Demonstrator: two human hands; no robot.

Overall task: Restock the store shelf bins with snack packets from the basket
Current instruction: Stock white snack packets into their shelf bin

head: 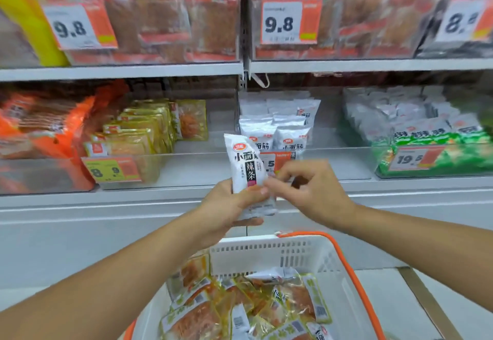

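Head view blurs the upper shelf packets and price tags, and the frame's bottom edge cuts off the white basket (269,253) of yellow snack packets (240,305). Left hand (226,214) grips a white snack packet (246,169) upright in front of the bin of matching white packets (280,129). Right hand (312,190) pinches the packet's right edge, its fingertips hiding part of the bin's price tag (273,161).

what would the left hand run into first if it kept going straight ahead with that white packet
Most likely the clear front wall of the bin holding matching white packets, just beyond the white packet that the left hand grips. Depth is hard to judge from this one view, so it may clear the wall's top edge.
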